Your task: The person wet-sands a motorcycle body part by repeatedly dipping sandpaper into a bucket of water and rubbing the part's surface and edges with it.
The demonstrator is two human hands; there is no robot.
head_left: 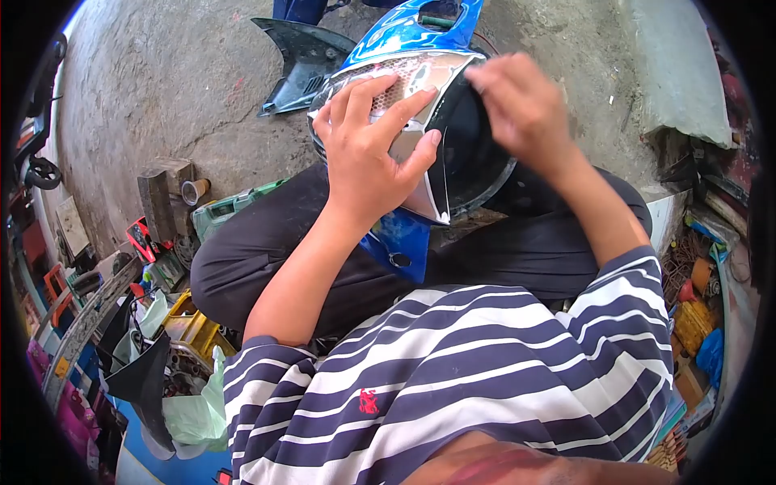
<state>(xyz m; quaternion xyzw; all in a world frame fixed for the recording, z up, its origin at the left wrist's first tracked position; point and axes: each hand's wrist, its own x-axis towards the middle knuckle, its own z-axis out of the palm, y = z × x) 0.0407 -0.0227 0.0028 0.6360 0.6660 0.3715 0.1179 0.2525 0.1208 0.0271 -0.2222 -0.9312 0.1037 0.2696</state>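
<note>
A blue glossy plastic fairing piece (pixel 412 36), apparently from a motorcycle, joins a mesh-patterned panel with pale edges (pixel 412 69) in front of me. The panel lies over a dark round tub (pixel 477 153) between my crossed legs. My left hand (pixel 368 145) rests on the panel, fingers spread and pressed flat to its surface. At the panel's right edge, my right hand (pixel 521 109) is curled, its fingertips together and smeared by motion. Whatever those fingers pinch is too small to make out. A lower blue piece (pixel 404 246) shows beneath the panel.
Beyond the tub lies a dark plastic fairing (pixel 303 65) on the concrete floor (pixel 186 73). To the left are a green case (pixel 234 206), a small cup (pixel 194 191) and a yellow container (pixel 194 327). A concrete block (pixel 683 73) stands at right, above scattered clutter.
</note>
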